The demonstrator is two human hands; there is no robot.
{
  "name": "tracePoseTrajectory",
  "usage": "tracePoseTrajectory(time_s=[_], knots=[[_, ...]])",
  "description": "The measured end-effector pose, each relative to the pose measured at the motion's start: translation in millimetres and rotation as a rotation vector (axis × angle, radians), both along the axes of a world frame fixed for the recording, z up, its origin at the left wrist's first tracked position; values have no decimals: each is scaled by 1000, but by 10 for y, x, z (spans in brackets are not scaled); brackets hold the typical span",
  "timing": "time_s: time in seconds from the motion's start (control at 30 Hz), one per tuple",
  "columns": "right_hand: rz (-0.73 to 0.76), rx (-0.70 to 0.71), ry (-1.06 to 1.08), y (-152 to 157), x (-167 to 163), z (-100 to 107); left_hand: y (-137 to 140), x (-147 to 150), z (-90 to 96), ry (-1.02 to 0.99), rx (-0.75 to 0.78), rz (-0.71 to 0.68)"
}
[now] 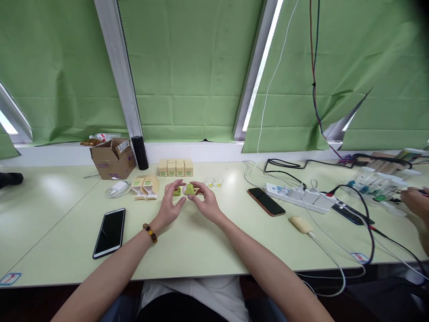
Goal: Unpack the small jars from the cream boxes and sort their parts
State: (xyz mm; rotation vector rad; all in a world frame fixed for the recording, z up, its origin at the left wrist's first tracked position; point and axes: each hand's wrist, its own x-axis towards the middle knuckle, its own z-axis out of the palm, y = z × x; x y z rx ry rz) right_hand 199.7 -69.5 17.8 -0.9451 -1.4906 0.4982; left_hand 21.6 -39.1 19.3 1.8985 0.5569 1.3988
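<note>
A person's two bare forearms reach forward from a lap in white and black cloth (201, 293), over a pale tabletop (204, 250). To the left near the table's front lies a dark-screened phone with a white frame (109, 233); to the right, a cream rounded device (300, 224) trails a white cable.

Near the middle, the hands come close together. The right hand (207, 203) pinches a small green piece (189, 189) between thumb and fingers — a narrow grip, held just in front of the left hand's fingertips. The left hand (171, 203), with a beaded bracelet (150, 233) at its wrist, curves its thumb and index finger well apart; whether it grips anything, I cannot tell. A second green piece (177, 192) shows just behind those fingers.

Just right of the hands sit two small clear pieces with yellow centres (219, 183). Farther right are another phone (266, 201), a white power strip (298, 197) and clear containers (378, 185), with another person's hand (415, 202) beside them.

Left of the hands stand two opened small boxes (145, 187); beyond, a row of four similar boxes (176, 167), a black cylinder (140, 153) and a cardboard box (113, 160). Green blinds (187, 67) cover the windows behind.
</note>
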Motion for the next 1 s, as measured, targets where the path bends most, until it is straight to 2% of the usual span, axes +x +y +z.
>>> tracePoseTrajectory(time_s=[0.07,0.2,0.3,0.53,0.7,1.0], knots=[[77,-78,112,24,-9,-15,6,-20,-4,111,183,89],[251,-174,210,54,-42,-67,39,-3,-58,141,296,218],[297,-182,211,61,-65,-85,74,1,-100,174,404,298],[155,-142,95,30,-85,-106,65,-60,-44,299,568,342],[27,1,-116,-7,-108,-159,18,-64,-5,386,647,361],[-45,148,-258,-4,-115,-189,-23,-14,-30,413,688,393]])
